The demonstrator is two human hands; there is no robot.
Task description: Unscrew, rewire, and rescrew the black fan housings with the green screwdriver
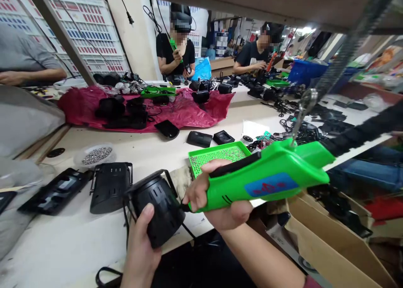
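Note:
My left hand [143, 242] grips a black slotted plastic housing [159, 208] with a bracket, tilted above the table's front edge. Wrapped around a green electric screwdriver [261, 181] is my right hand [217, 195]. The tool's tip points left at the side of the housing; the exact contact point is hidden by my fingers. A metal hook holds the screwdriver's back end from above. Left of the housing stands a similar black housing [111, 187], beside a flat black plastic panel [56, 191]. Behind my right hand is a green tray [217, 151] holding small screws.
A clear bowl of screws [96, 154] stands at the left. Black parts lie on a pink plastic sheet [189, 111] farther back. Cables and wires [299, 128] are heaped at right. A cardboard box [327, 237] is below right. Several people work across the table.

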